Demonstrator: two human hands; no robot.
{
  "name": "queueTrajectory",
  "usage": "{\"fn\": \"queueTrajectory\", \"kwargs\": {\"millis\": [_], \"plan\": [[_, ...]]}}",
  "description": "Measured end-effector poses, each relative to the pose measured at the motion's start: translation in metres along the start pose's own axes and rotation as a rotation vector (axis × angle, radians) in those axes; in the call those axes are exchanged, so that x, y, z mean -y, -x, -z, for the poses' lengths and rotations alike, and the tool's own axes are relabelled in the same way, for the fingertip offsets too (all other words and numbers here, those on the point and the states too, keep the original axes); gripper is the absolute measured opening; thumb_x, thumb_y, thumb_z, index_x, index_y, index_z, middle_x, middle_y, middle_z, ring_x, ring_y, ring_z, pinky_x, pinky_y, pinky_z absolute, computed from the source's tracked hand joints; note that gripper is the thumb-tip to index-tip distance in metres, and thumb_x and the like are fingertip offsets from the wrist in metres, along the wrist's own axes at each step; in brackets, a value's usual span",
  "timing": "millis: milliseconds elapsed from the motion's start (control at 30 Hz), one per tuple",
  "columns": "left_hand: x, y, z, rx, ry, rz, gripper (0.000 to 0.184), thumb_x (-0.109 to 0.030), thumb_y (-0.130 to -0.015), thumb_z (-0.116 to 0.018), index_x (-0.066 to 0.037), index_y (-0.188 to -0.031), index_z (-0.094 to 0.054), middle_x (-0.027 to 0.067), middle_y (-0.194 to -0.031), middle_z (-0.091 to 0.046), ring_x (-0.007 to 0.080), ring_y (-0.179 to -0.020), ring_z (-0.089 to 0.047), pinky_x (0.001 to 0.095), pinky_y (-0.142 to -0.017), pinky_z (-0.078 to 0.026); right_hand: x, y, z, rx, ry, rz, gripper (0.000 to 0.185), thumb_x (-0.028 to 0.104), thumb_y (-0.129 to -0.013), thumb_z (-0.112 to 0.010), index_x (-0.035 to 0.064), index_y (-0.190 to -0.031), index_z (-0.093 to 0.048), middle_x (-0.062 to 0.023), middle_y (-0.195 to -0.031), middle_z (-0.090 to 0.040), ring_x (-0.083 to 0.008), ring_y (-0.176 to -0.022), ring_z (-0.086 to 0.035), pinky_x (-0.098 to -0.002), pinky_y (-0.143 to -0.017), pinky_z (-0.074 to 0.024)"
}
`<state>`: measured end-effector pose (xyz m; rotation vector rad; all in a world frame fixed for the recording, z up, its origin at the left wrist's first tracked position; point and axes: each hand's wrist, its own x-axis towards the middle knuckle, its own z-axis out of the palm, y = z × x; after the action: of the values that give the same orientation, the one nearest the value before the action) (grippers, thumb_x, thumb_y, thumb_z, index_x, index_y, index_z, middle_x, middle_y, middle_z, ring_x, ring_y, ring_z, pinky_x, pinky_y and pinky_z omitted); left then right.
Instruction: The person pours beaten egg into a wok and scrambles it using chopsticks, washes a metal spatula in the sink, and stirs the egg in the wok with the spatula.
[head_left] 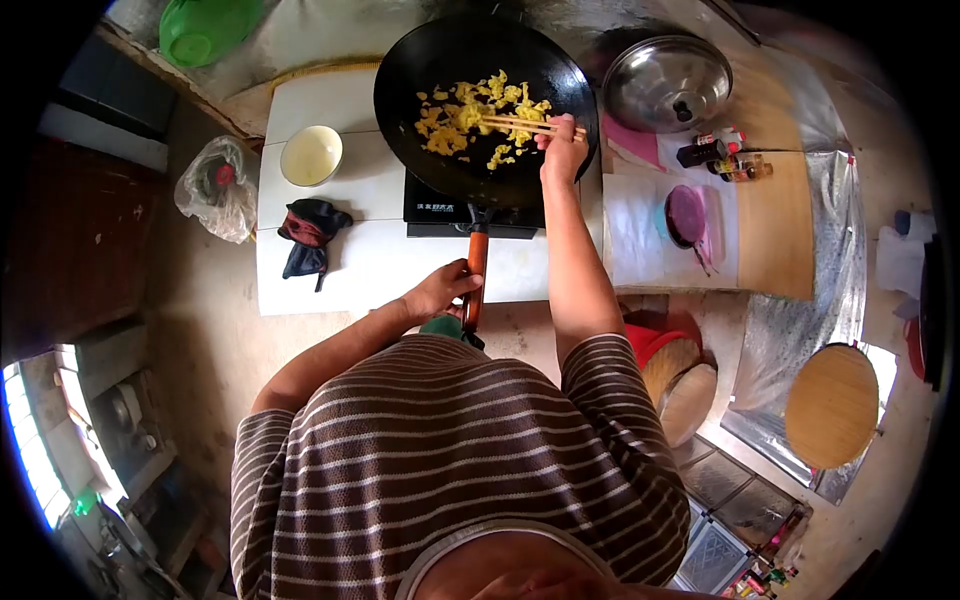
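A large black wok (pixel 410 85) rests on a black cooktop (pixel 430 212), with pieces of yellow scrambled egg (pixel 465 115) spread over its middle. My right hand (pixel 563 150) is closed round a pair of wooden chopsticks (pixel 515 124), whose tips touch the egg. Below the wok, my left hand (pixel 443 290) grips the brown wok handle (pixel 478 262) from its left side. Left of the wok, a pale bowl (pixel 311 156) with a little yellowish residue stands on the white table, above a dark cloth bundle (pixel 312 236).
A metal lid (pixel 668 84) lies to the right of the wok, near small bottles (pixel 740 168) and a purple item (pixel 685 216). A plastic bag (pixel 217 190) is left of the table (pixel 350 290). Round wooden boards (pixel 832 406) are at the lower right.
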<state>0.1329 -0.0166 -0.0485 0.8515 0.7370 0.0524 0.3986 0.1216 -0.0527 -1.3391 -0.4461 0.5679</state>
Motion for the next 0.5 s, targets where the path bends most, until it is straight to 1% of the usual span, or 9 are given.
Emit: {"fn": "queueTrajectory", "kwargs": {"millis": [67,100,200,267,333,367,400,467,500], "plan": [[0.002,0.001,0.000,0.018,0.017,-0.029,0.040,-0.034,-0.094,-0.054,-0.002,-0.116,-0.045,0.0069,-0.096,-0.053,0.0159,-0.087,-0.053,0.0332,-0.068,-0.052,0.009,0.001,0.007,0.003,-0.071,-0.039,0.028,0.023,-0.095,-0.052,0.0015,-0.078,-0.058,-0.0073,-0.062,-0.058,-0.0135,-0.043,-0.054,-0.0234,-0.037,-0.0406],[-0.001,0.003,-0.001,0.015,0.021,-0.030,0.040,-0.034,-0.094,-0.054,-0.002,-0.116,-0.045,0.0069,-0.096,-0.053,0.0159,-0.087,-0.053,0.0332,-0.068,-0.052,0.022,0.005,0.010,-0.004,-0.160,-0.015,0.028,0.023,-0.094,-0.053,0.0014,-0.078,-0.057,-0.0079,-0.061,-0.057,-0.0144,-0.042,-0.053,-0.0240,-0.036,-0.0403],[-0.006,0.004,-0.002,-0.011,0.006,-0.001,0.041,-0.035,-0.094,-0.055,-0.002,-0.116,-0.045,0.0064,-0.095,-0.053,0.0152,-0.086,-0.053,0.0334,-0.068,-0.052,0.047,0.004,0.026,-0.022,-0.290,-0.004,0.026,0.023,-0.093,-0.053,0.0020,-0.077,-0.056,-0.0076,-0.063,-0.058,-0.0145,-0.043,-0.054,-0.0237,-0.037,-0.0415],[-0.003,0.003,-0.001,0.004,-0.028,0.023,0.042,-0.036,-0.096,-0.050,-0.003,-0.121,-0.043,0.0095,-0.102,-0.052,0.0162,-0.090,-0.052,0.0312,-0.073,-0.049,0.050,0.007,0.031,0.013,-0.246,0.025,0.025,0.022,-0.094,-0.052,0.0024,-0.079,-0.056,-0.0061,-0.064,-0.058,-0.0126,-0.044,-0.054,-0.0225,-0.038,-0.0404],[-0.001,0.004,0.000,0.009,-0.044,0.032,0.042,-0.037,-0.096,-0.050,-0.004,-0.122,-0.042,0.0096,-0.104,-0.053,0.0169,-0.091,-0.053,0.0332,-0.073,-0.050,0.045,0.006,0.038,0.213,0.281,0.188,0.024,0.023,-0.096,-0.050,0.0034,-0.083,-0.057,-0.0038,-0.066,-0.056,-0.0101,-0.047,-0.052,-0.0202,-0.042,-0.0383],[-0.002,0.001,0.001,0.005,-0.057,0.029,0.043,-0.037,-0.096,-0.049,-0.004,-0.123,-0.042,0.0097,-0.105,-0.053,0.0176,-0.092,-0.054,0.0352,-0.073,-0.050,0.054,0.005,0.041,0.199,0.171,0.148,0.024,0.022,-0.096,-0.050,0.0035,-0.084,-0.060,-0.0008,-0.062,-0.052,-0.0086,-0.045,-0.052,-0.0202,-0.039,-0.0356],[-0.001,0.000,0.001,0.002,-0.050,0.027,0.043,-0.037,-0.096,-0.049,-0.004,-0.123,-0.042,0.0097,-0.105,-0.053,0.0176,-0.092,-0.054,0.0352,-0.073,-0.050,0.063,0.005,0.043,0.208,0.072,0.164,0.025,0.023,-0.096,-0.050,0.0027,-0.085,-0.059,-0.0010,-0.063,-0.051,-0.0093,-0.046,-0.052,-0.0208,-0.039,-0.0358],[0.001,-0.002,0.003,-0.060,-0.174,-0.013,0.039,-0.036,-0.094,-0.053,-0.004,-0.116,-0.051,0.0118,-0.103,-0.059,0.0229,-0.090,-0.060,0.0381,-0.074,-0.051,0.084,0.014,0.048,0.219,-0.038,0.183,0.025,0.023,-0.096,-0.050,0.0018,-0.086,-0.059,-0.0028,-0.065,-0.051,-0.0105,-0.048,-0.053,-0.0215,-0.040,-0.0366],[0.000,-0.003,0.006,-0.059,-0.176,-0.013,0.039,-0.036,-0.094,-0.053,-0.004,-0.116,-0.051,0.0118,-0.103,-0.059,0.0229,-0.090,-0.060,0.0381,-0.074,-0.051,0.092,0.020,0.050,0.211,-0.057,0.170,0.025,0.023,-0.096,-0.050,0.0007,-0.086,-0.058,-0.0045,-0.067,-0.052,-0.0127,-0.050,-0.054,-0.0229,-0.043,-0.0387]]}}
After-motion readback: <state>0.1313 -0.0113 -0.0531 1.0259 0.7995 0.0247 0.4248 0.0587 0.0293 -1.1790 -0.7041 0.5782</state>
